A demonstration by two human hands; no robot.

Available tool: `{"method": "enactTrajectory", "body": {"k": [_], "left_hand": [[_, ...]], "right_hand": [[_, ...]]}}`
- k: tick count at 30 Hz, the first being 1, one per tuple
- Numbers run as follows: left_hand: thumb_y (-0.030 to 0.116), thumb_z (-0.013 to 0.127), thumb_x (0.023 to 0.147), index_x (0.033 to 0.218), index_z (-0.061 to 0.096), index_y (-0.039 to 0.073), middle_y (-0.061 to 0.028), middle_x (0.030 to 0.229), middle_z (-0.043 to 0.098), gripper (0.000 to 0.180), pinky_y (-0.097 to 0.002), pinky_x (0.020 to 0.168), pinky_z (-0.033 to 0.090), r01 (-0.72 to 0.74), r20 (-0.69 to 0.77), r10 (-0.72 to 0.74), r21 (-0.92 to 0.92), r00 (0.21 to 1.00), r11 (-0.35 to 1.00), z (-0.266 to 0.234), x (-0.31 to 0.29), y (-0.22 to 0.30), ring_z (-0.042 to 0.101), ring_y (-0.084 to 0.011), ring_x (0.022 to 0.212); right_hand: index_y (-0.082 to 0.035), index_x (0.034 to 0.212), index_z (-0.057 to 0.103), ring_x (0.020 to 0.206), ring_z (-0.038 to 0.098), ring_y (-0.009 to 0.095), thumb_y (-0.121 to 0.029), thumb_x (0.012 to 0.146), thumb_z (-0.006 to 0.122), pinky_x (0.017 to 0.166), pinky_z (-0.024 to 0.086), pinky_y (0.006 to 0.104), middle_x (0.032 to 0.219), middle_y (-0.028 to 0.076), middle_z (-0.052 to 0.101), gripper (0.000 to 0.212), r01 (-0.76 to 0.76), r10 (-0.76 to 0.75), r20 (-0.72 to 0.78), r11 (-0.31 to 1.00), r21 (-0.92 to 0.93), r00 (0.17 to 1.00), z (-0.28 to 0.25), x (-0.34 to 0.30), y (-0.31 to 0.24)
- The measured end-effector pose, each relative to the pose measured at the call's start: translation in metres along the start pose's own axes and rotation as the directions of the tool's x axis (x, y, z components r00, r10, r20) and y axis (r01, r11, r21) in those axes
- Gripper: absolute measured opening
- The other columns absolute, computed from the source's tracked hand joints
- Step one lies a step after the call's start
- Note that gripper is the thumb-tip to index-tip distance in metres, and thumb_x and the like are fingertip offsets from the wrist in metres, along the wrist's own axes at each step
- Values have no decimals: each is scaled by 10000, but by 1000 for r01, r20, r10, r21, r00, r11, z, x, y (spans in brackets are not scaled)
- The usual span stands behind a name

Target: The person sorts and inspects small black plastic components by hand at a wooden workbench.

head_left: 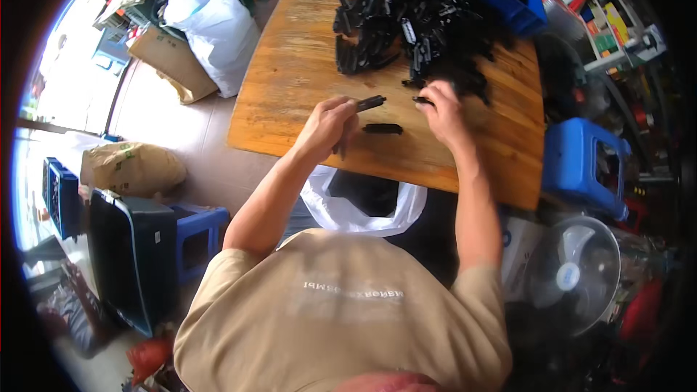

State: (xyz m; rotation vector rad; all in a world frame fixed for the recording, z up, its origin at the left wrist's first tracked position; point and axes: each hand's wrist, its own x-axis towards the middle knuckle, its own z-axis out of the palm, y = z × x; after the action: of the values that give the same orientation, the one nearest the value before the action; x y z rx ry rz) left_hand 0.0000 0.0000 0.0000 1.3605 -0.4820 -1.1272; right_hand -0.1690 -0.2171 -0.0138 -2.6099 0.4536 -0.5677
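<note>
My left hand [330,125] is closed round a slim black plastic part [371,103], whose end sticks out to the right past the fingers. Another dark piece points down below that palm, too blurred to name. My right hand [443,109] pinches a small black piece [422,100] between thumb and fingers, a little above the wooden tabletop. Between both hands a single black bar-shaped part [382,128] lies flat on the wood. Just beyond the hands rises a heap of similar black parts [396,18], some with pale marks.
The wooden table [290,51] has a blue crate [501,0] at its far right. A white bag [363,225] hangs open below the near edge. A blue stool [581,163] and a fan [573,276] stand right; a white sack [210,25] is on the left floor.
</note>
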Motion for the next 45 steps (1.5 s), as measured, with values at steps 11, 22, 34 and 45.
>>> {"method": "enactTrajectory", "body": {"k": [11, 22, 34, 45], "left_hand": [[305, 435, 1037, 1224, 577, -23, -15, 630, 509, 403, -252, 421, 407, -145, 29, 146, -5, 989, 989, 48, -32, 10, 502, -92, 504], [176, 592, 957, 1131, 564, -30, -187, 887, 629, 272, -370, 688, 500, -708, 306, 664, 504, 682, 495, 56, -59, 12, 621, -356, 755], [155, 637, 951, 1222, 571, 1, -105, 1123, 662, 319, -291, 774, 514, -508, 242, 458, 220, 855, 832, 49, -69, -22, 631, -166, 856], [60, 546, 907, 1085, 549, 0, -92, 826, 607, 188, -294, 587, 503, -74, -82, 48, -364, 995, 928, 31, -49, -8, 610, -190, 676]], "right_hand": [[-4, 1081, 513, 661, 570, 104, -60, 968, 587, 616, 474, 261, 812, 95, 612, 146, -186, 183, 63, 799, 572, 981, -30, -39, -104], [-1, 1137, 514, 741, 638, 150, -176, 876, 747, 658, 513, 288, 874, 78, 674, 391, -10, 25, -14, 760, 650, 1000, -47, -53, -100], [-4, 1000, 601, 705, 536, 57, -234, 891, 743, 636, 461, 226, 766, 8, 606, 293, -196, 92, 186, 700, 686, 978, -33, -81, -103], [-21, 1052, 671, 747, 583, 163, -109, 869, 708, 674, 473, 281, 934, 68, 612, 206, 67, -53, -120, 991, 113, 991, 11, -34, -72]]}}
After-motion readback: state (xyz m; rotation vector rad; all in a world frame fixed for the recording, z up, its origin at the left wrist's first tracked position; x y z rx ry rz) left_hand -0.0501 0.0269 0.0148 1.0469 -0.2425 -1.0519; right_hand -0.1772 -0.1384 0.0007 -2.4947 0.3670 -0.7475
